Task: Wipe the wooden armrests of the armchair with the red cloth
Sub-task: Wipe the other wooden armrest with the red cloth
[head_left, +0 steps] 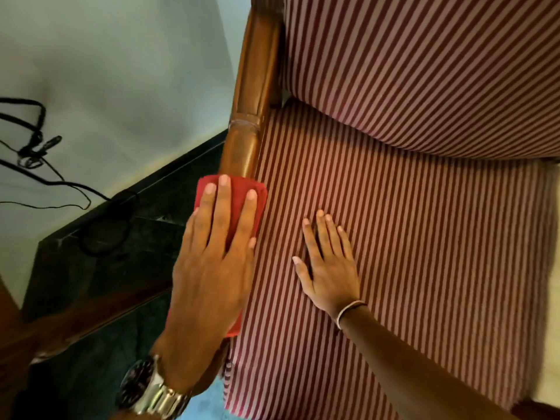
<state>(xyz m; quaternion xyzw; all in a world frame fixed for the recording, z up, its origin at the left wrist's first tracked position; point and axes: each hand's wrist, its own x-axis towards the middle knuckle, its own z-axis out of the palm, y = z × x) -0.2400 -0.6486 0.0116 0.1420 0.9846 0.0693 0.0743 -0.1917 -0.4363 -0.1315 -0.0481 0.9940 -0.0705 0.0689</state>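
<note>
Flat, left hand [212, 268] on red cloth [260, 195].

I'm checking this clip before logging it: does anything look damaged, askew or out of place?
Nothing looks damaged or spilled. The left hand presses the red cloth flat on the wooden armrest; the right hand rests on the striped seat. Only the black cables by the wall lie tangled.

Red cloth [230, 204]; glossy brown armrest [251, 95]; maroon-and-pink striped cushion [409, 222]; silver, black-faced watch [151, 389].
</note>
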